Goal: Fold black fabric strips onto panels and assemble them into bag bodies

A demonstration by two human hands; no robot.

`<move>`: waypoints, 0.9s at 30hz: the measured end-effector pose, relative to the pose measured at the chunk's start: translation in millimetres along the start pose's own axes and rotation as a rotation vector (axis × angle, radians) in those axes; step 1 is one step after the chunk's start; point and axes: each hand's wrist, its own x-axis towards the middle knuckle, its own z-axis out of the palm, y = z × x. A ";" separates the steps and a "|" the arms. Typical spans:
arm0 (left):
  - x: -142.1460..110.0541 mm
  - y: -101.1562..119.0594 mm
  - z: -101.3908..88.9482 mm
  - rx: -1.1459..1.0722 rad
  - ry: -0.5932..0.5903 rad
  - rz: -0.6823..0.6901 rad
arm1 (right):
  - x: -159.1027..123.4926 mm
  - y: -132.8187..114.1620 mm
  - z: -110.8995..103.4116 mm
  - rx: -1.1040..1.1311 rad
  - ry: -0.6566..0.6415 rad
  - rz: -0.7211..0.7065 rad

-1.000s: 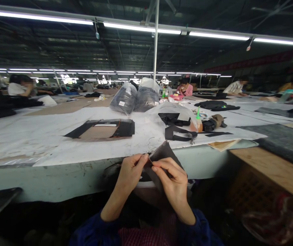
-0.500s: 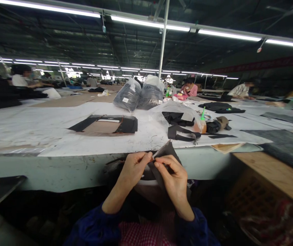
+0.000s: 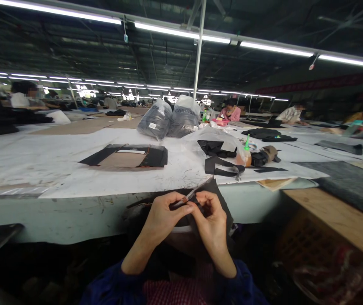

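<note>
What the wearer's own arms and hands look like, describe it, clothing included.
The left hand and right hand are ungloved, and no watch shows at either wrist. Dark blue sleeves stop short of the wrists, leaving part of each forearm uncovered.

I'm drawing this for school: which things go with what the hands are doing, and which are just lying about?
In use:
- left hand, holding dark cloth
- right hand, on the same cloth

Probably just lying about:
- black-and-tan stack
- filled plastic bags
- green-tipped bottle, though it might be a helper
</note>
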 end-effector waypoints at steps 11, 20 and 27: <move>-4.4 1.6 0.5 0.050 -0.039 0.006 | 9.5 3.9 -2.8 0.357 -0.114 0.245; -4.8 -0.3 -3.6 0.062 0.042 0.000 | 11.2 7.8 -16.0 0.234 -0.018 0.166; -15.3 1.7 8.8 0.218 0.029 0.186 | 38.6 -35.4 -54.3 -0.428 -0.416 -0.585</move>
